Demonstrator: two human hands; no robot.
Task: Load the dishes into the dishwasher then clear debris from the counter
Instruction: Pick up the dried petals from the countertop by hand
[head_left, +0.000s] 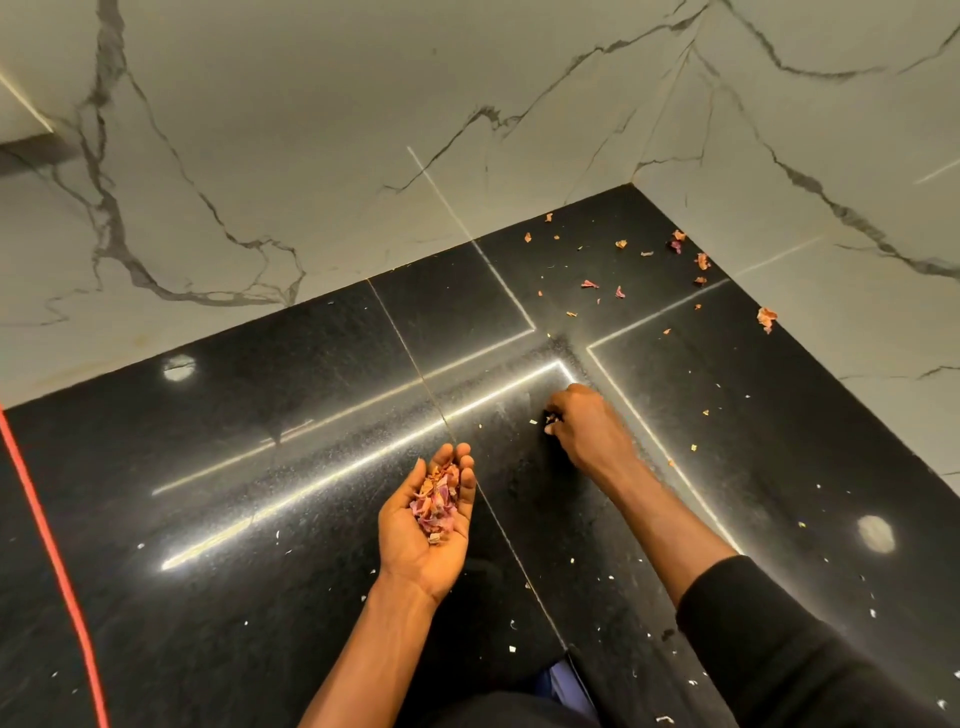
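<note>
Pink peel scraps (675, 243) litter the black counter (260, 467), mostly upper right. At centre, left hand (423, 525) lies palm-up, fingers relaxed, cupping a pile (435, 501) of them; right hand (587, 426) curls its fingers, pinching scraps on the counter.

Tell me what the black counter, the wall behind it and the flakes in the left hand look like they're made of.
The counter: likely polished black granite, speckled, with mirror-sharp reflections. The wall: marble or marble-look tile, satin, grey-veined, with joint lines. The flakes: thin, dry, papery pink-orange skins, probably onion peel.
</note>
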